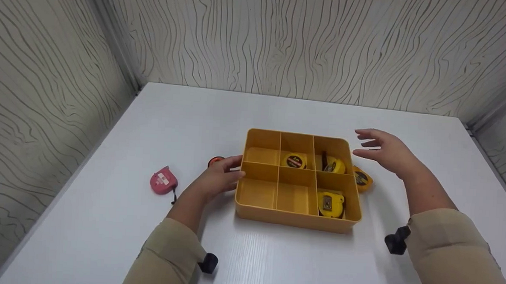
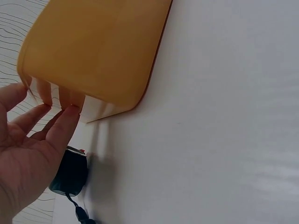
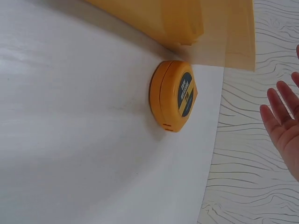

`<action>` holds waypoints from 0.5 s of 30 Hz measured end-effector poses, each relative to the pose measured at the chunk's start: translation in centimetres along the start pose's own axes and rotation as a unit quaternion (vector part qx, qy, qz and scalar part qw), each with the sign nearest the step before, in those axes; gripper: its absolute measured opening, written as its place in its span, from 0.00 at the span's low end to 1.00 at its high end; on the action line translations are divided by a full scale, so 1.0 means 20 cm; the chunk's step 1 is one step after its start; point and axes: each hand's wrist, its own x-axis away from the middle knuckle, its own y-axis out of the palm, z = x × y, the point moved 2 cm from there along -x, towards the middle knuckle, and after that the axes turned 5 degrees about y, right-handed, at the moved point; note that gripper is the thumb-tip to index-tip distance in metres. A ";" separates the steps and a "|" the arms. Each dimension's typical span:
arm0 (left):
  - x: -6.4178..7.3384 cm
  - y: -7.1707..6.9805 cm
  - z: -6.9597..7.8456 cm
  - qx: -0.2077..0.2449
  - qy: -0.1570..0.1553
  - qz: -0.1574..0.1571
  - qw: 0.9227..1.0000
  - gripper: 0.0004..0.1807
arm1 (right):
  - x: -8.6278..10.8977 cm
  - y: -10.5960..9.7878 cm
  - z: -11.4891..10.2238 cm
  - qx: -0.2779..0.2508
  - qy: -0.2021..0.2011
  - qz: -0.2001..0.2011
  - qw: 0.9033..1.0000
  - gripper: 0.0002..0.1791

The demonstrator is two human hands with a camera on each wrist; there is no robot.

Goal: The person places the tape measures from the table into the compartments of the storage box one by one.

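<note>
A yellow-orange divided box (image 1: 298, 220) has two rows of compartments. Against its left wall, my left hand (image 1: 219, 179) rests extended fingertips; the left wrist view shows this hand (image 2: 35, 135) at the wall from outside. My right hand (image 1: 391, 152) hovers off the right back corner, fingers spread and holding nothing. In the back row, a round tape measure (image 1: 295, 161) lies in the middle compartment and a yellow tape measure (image 1: 335, 166) in the right one. Another yellow tape measure (image 1: 332, 204) occupies the front right compartment.
Just right of the box lies an orange tape measure (image 3: 173, 95). A pink tape measure (image 1: 163, 181) with a dark strap is on the white table (image 1: 104, 221) at left. Behind my left hand sits a dark tape measure (image 2: 71, 172). Patterned panels (image 1: 278, 40) border the table.
</note>
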 end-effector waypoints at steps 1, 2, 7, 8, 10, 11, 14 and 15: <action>0.00 0.00 0.00 -0.001 0.001 0.000 1.000 0.33 | 0.00 0.00 0.02 -0.002 0.006 0.001 1.000 0.45; 0.00 0.00 0.00 -0.002 0.002 -0.001 1.000 0.33 | 0.01 0.00 0.03 -0.004 0.009 0.001 1.000 0.45; 0.00 0.01 0.00 -0.001 0.010 -0.005 1.000 0.32 | 0.03 -0.01 0.11 -0.019 0.028 0.002 0.999 0.46; 0.00 0.01 0.00 -0.001 0.012 -0.006 1.000 0.32 | 0.03 -0.01 0.12 -0.022 0.033 0.002 0.999 0.46; 0.00 0.01 0.00 0.003 0.015 -0.006 1.000 0.32 | 0.03 0.00 0.15 -0.029 0.043 0.002 0.999 0.46; 0.00 0.01 0.00 0.006 0.016 -0.007 1.000 0.32 | 0.04 0.00 0.16 -0.033 0.048 0.002 0.998 0.47; 0.00 0.01 0.00 0.011 0.018 -0.007 1.000 0.32 | 0.04 0.02 0.21 -0.044 0.059 -0.001 0.997 0.48; 0.00 0.01 0.00 0.012 0.018 -0.007 1.000 0.32 | 0.04 0.03 0.22 -0.048 0.064 -0.003 0.997 0.48</action>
